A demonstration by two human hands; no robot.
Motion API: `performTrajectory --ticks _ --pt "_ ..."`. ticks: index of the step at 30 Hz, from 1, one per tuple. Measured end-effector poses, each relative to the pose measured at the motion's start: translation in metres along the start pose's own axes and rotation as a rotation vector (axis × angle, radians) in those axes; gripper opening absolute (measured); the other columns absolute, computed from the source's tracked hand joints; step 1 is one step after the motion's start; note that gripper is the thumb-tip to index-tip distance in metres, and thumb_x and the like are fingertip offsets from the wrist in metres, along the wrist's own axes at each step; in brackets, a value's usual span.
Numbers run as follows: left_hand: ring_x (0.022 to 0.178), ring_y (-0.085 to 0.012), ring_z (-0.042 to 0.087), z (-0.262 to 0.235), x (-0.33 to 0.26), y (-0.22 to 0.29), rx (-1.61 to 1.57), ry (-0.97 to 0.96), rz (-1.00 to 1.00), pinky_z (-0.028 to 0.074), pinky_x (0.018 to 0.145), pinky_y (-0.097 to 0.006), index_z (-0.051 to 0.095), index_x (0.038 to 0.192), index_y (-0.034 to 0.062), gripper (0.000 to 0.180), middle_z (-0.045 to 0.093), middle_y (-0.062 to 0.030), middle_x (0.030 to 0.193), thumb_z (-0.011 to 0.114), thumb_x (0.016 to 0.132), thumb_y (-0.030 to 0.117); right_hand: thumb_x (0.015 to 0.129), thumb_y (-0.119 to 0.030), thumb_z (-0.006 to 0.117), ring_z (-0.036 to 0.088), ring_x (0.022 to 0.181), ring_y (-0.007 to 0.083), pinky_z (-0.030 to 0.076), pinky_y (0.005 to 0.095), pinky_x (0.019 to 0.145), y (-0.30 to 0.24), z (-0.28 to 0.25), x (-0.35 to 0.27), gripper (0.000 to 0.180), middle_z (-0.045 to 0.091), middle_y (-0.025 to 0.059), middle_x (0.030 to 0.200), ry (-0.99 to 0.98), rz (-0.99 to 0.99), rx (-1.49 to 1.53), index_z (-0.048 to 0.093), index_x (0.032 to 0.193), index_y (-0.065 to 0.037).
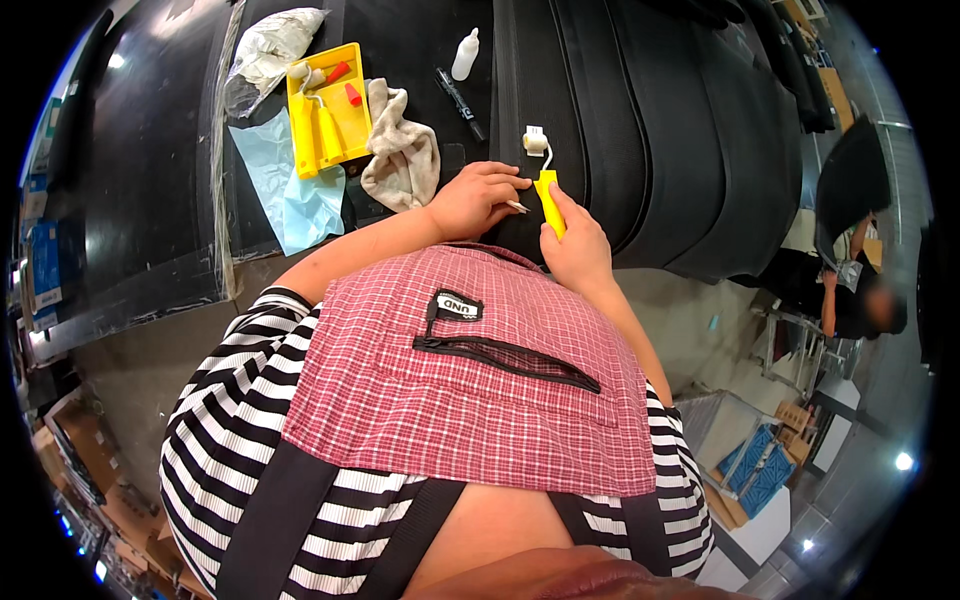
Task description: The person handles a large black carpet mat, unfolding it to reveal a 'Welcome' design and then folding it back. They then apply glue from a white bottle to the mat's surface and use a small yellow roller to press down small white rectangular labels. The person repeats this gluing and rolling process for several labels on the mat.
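My right hand [578, 245] is closed around the yellow handle of a small roller [549, 205]. The white roller head [535, 141] rests over a black sheet [560, 90], just beyond my hands. My left hand [478, 197] lies at the left edge of that sheet, fingers bent. From between its fingers a short, slim, pale tip [517, 207] sticks out; the rest is hidden. A crumpled beige cloth [400, 150] lies close to my left wrist. Farther off are a black marker [460, 103] and a white squeeze bottle [465, 55].
Left of the cloth, a yellow tray [355, 130] holds rollers and red pieces, partly over light blue sheeting [290, 190]. A clear bag with white contents [275, 45] lies behind. More black sheets [670, 130] overlap rightward. At far right another person [850, 300] handles a black piece.
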State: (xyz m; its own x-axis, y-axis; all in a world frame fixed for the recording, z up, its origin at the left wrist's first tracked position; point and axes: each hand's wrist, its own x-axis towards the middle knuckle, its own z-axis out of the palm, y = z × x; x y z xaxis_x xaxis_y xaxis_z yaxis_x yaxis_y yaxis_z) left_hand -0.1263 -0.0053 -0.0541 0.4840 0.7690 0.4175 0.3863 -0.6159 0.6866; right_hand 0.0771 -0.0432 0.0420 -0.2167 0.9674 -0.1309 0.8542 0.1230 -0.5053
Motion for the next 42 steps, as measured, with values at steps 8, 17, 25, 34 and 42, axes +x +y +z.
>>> performTrajectory --ticks 8,17,25,34,42 --pt "0.121 -0.0267 0.058 0.003 0.0 -0.004 0.034 0.029 0.047 0.045 0.102 -0.042 0.07 0.095 0.0087 0.014 0.069 -0.0029 0.123 0.074 0.084 0.017 0.084 -0.018 0.063 0.066 0.099 0.0384 0.053 0.0454 0.086 -0.001 0.005 -0.011 0.063 0.064 0.0199 0.114 -0.037 0.032 -0.086 0.046 0.144 -0.009" --pt "0.122 -0.0266 0.058 0.005 0.0 -0.006 0.025 0.035 0.029 0.044 0.103 -0.042 0.07 0.094 0.0089 0.014 0.069 -0.0025 0.123 0.074 0.084 0.017 0.084 -0.015 0.062 0.062 0.112 0.0383 0.05 0.0439 0.096 -0.007 -0.008 -0.017 0.059 0.063 0.0205 0.126 -0.1 0.091 -0.047 0.049 0.142 -0.008" --pt "0.123 -0.0267 0.057 0.002 0.0 -0.001 0.031 0.034 0.017 0.043 0.104 -0.042 0.07 0.095 0.0093 0.014 0.068 -0.0024 0.123 0.074 0.084 0.016 0.085 -0.015 0.06 0.063 0.11 0.0385 0.05 0.0439 0.095 -0.014 -0.018 -0.002 0.055 0.064 0.0206 0.124 0.017 0.007 0.021 0.053 0.138 -0.007" --pt "0.121 -0.0276 0.059 0.002 -0.001 -0.002 0.029 0.045 0.028 0.045 0.102 -0.043 0.07 0.094 0.009 0.014 0.069 -0.0024 0.122 0.075 0.083 0.016 0.084 -0.018 0.06 0.062 0.111 0.0384 0.049 0.0437 0.096 -0.015 -0.018 0.04 0.055 0.065 0.0212 0.122 -0.057 0.079 -0.093 0.054 0.138 -0.007" --pt "0.123 -0.0309 0.057 0.002 -0.001 -0.002 -0.005 0.022 0.03 0.045 0.102 -0.044 0.069 0.094 0.0082 0.014 0.067 -0.0056 0.125 0.074 0.081 0.009 0.088 -0.004 0.062 0.065 0.076 0.0171 0.052 0.029 0.07 0.013 -0.017 0.027 0.067 0.067 0.0138 0.095 0.214 -0.014 0.484 0.036 0.151 -0.007"
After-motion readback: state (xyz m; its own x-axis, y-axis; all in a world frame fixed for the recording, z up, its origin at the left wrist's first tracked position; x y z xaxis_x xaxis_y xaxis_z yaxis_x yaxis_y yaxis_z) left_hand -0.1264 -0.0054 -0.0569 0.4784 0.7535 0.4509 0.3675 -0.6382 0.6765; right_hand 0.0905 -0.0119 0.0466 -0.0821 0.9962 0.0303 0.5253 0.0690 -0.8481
